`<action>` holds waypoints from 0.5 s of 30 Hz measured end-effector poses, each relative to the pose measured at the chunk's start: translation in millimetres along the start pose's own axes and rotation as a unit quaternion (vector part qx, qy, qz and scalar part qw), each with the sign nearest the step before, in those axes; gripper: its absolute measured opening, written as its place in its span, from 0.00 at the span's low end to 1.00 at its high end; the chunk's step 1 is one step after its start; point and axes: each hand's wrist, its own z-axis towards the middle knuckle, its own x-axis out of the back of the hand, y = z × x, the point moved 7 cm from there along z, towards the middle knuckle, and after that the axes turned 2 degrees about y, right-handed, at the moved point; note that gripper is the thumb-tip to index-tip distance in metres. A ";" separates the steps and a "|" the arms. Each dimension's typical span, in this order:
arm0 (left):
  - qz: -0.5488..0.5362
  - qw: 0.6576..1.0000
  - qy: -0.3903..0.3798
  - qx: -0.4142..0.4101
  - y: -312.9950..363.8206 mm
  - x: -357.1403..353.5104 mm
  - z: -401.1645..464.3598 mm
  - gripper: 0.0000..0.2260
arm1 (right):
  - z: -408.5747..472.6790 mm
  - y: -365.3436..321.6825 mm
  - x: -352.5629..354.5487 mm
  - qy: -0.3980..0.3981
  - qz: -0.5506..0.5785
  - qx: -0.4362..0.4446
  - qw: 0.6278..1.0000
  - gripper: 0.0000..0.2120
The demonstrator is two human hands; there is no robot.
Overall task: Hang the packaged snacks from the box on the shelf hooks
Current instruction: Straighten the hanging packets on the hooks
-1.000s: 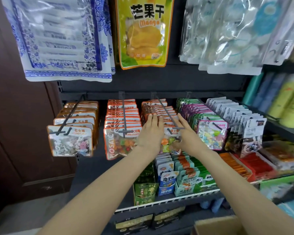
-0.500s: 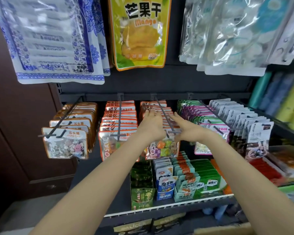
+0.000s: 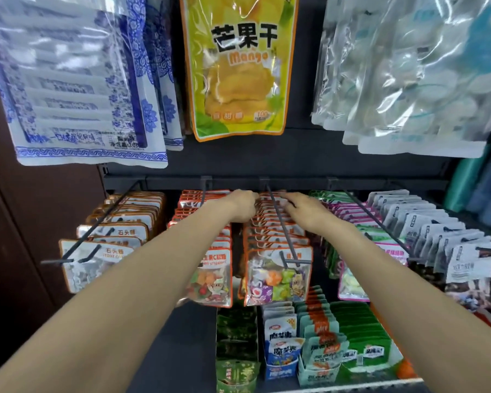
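Orange-edged snack packs (image 3: 278,276) hang in a long row on the middle hook (image 3: 284,234) of the dark shelf rail (image 3: 295,182). Both my arms reach to the back of this row. My left hand (image 3: 242,206) is bunched against the rear packs on the hook's left side, its fingertips hidden among them. My right hand (image 3: 302,209) rests on the rear packs' tops on the hook's right side, with its fingers lightly bent. The frontmost pack hangs at the hook's tip, apart from both hands. The box is out of view.
Neighbouring hooks carry stone-candy packs (image 3: 97,259), vitamin gummy packs (image 3: 213,279), green and pink packs (image 3: 352,219) and white packs (image 3: 448,251). A large mango bag (image 3: 238,66) and clear bags hang overhead. Small boxed snacks (image 3: 304,344) fill the shelf below.
Both hands have slid from the front of the middle hook to the back of the row near the rail. The camera has moved closer and tilted up.
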 end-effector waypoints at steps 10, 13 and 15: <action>-0.002 1.000 -0.006 0.001 -3.8 -6.5 18.4 0.18 | 28.2 6.7 -20.1 -0.059 -0.036 0.001 0.998 0.21; -0.012 1.000 0.009 -0.005 -1.1 -1.3 15.1 0.19 | 22.8 8.8 -11.9 -0.025 -0.019 -0.004 0.999 0.20; -0.008 1.000 0.005 -0.009 1.7 1.6 7.6 0.20 | 15.5 12.1 -7.7 -0.007 -0.015 -0.006 1.000 0.20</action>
